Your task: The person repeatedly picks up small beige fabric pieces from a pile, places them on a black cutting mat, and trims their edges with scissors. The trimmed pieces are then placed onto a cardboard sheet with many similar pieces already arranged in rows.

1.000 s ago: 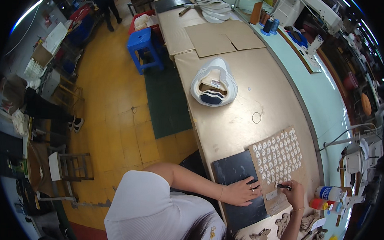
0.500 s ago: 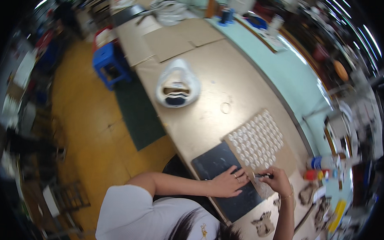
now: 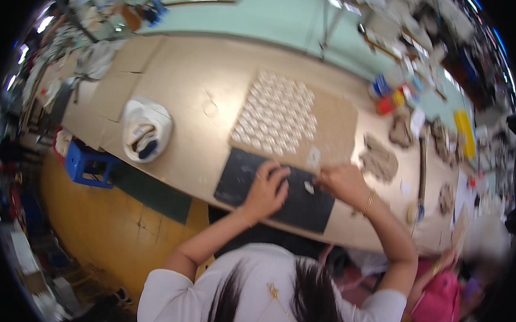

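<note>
My left hand (image 3: pixel 267 191) rests on a black mat (image 3: pixel 240 174) at the table's near edge, fingers apart and slightly bent, with nothing seen in them. My right hand (image 3: pixel 343 185) is over the mat's right part, fingers pinched together; what they hold is too small and blurred to tell. A small white piece (image 3: pixel 309 187) lies on the mat just left of the right fingertips. Beyond the mat, a brown board (image 3: pixel 337 121) carries rows of many small whitish oval pieces (image 3: pixel 276 113). A pale square scrap (image 3: pixel 313 157) sits at the board's near edge.
At left on the table (image 3: pixel 190 141) stands a white container (image 3: pixel 148 130) with things inside. Crumpled brown pieces (image 3: pixel 379 159), a rod (image 3: pixel 423 168) and bottles (image 3: pixel 390 102) are at right. A blue stool (image 3: pixel 90 164) stands on the floor. Another person in pink (image 3: pixel 439 298) is at lower right.
The view has swung to the right and levelled. My left hand has lifted its fingers into a looser bend; my right hand has come from the board's edge to over the mat.
</note>
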